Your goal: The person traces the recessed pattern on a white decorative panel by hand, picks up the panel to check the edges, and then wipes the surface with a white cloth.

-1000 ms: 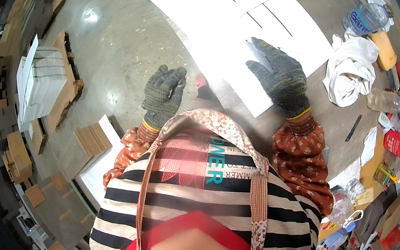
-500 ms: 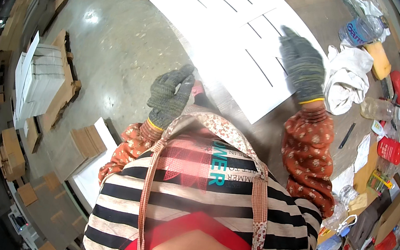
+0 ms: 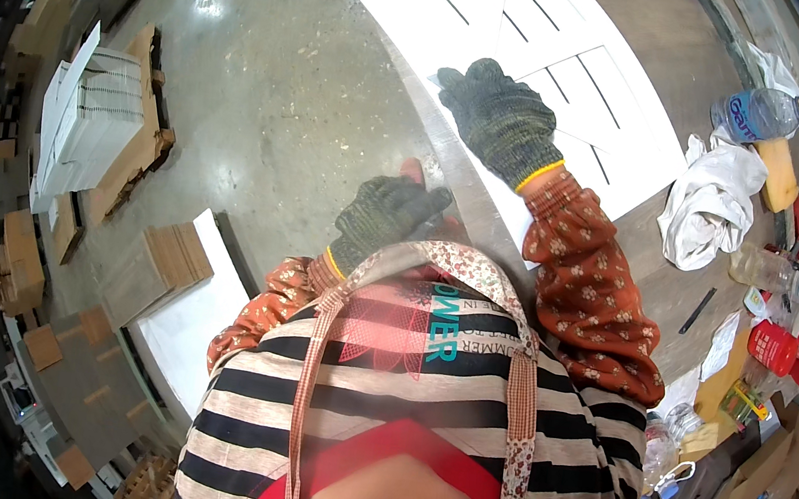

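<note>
A large white sheet [image 3: 637,129] marked with straight dark lines lies on the brown table [image 3: 631,242]. My right hand [image 3: 505,122], in a dark grey knit glove with a yellow cuff edge, rests palm down on the sheet's left part. Its fingers are stretched out and partly spread, holding nothing visible. Just off the table's left edge is my left hand [image 3: 385,219], in a matching glove, close to my body. Its fingers are loosely bent and apart, with nothing seen in them. A small pinkish thing shows behind it; I cannot make out what it is.
Right of the sheet lie a white cloth [image 3: 713,205], a plastic bottle [image 3: 755,117], a yellow sponge [image 3: 777,176] and a thin dark strip [image 3: 697,311]. A red-lidded jar [image 3: 772,346] stands farther right. At left, a pallet stack of white sheets [image 3: 98,124] and brown cardboard [image 3: 160,268] stand.
My right hand has moved left across the sheet from its right edge. My left hand has shifted right and slightly nearer to me. The whole view has swung a little.
</note>
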A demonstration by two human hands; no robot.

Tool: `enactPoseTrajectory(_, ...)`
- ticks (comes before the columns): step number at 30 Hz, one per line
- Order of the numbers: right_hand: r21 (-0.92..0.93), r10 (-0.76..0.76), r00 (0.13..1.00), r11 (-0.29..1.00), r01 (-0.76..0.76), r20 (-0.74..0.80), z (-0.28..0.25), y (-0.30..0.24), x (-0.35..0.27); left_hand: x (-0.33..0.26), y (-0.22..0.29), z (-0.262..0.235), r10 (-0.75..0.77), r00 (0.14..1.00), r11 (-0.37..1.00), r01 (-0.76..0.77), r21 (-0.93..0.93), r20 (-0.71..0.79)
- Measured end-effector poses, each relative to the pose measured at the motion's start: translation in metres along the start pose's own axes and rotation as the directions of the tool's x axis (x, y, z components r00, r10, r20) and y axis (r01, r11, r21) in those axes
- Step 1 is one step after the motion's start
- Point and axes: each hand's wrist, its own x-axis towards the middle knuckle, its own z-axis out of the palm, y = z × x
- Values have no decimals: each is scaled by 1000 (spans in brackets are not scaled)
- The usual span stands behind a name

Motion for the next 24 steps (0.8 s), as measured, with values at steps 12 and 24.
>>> enactPoseTrajectory(12, -37, -15, 983, 999, 8, -184, 17, 20, 11, 31, 10, -4, 48, 990, 988, -27, -154, 134)
enactPoseTrajectory(24, -28, 346, 763, 903, -429, -547, -12, 182, -69, 118, -107, -19, -548, 835, 836, 546, -52, -46)
